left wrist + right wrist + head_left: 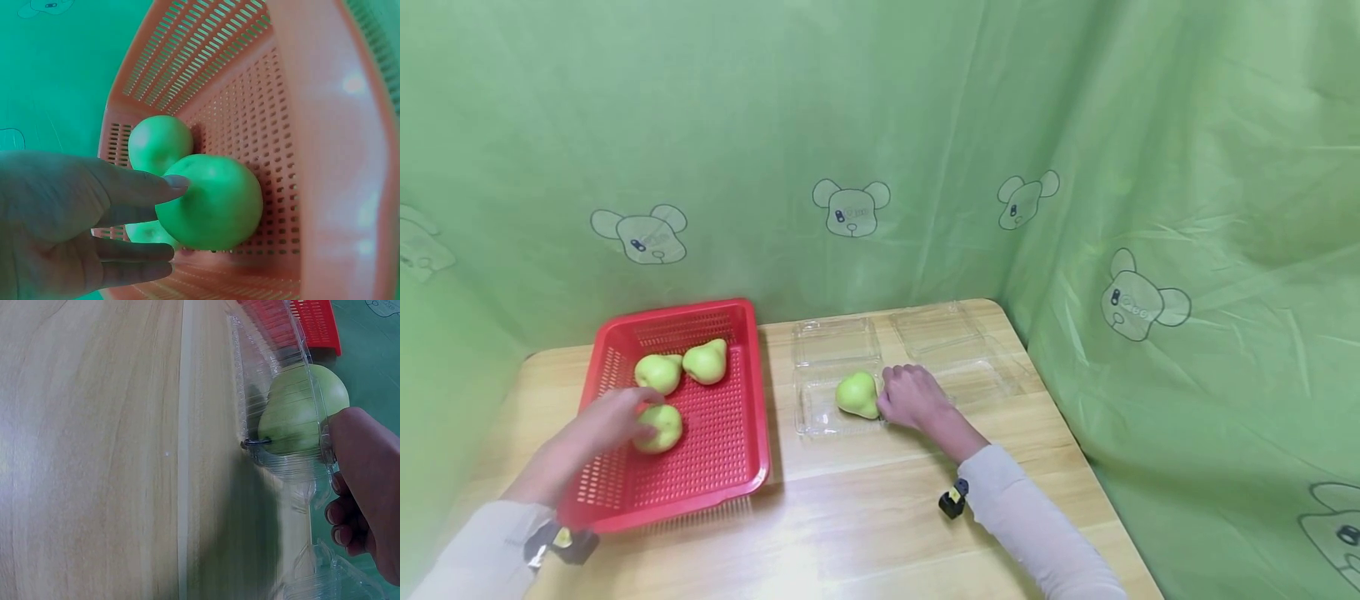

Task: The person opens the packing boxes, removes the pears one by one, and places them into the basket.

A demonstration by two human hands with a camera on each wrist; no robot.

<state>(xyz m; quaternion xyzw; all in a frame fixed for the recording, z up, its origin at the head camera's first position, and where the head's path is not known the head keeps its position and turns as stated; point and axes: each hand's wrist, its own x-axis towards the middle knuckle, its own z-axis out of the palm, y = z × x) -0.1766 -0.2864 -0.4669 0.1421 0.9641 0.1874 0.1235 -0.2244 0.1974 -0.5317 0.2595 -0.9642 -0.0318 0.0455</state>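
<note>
In the red basket [760, 417], my left hand [613, 419] reaches over a green pear [664, 429]. Its thumb overlaps that pear [215, 203] in the left wrist view, with the other fingers fairly straight; the far fingertips are partly hidden. Two more pears [658, 373] [706, 362] lie behind it. My right hand [916, 395] has curled fingers and pinches the rim of a clear plastic container [812, 417] at its right side. Inside that container lies a pear [857, 394], its stem end beside the hand. The right thumb is hidden.
Behind the filled container is its clear raised lid [835, 340]. A second clear container [977, 379] with a lid [934, 327] sits to the right. The wooden table [850, 517] ends at a green curtain [775, 150] behind and at the right.
</note>
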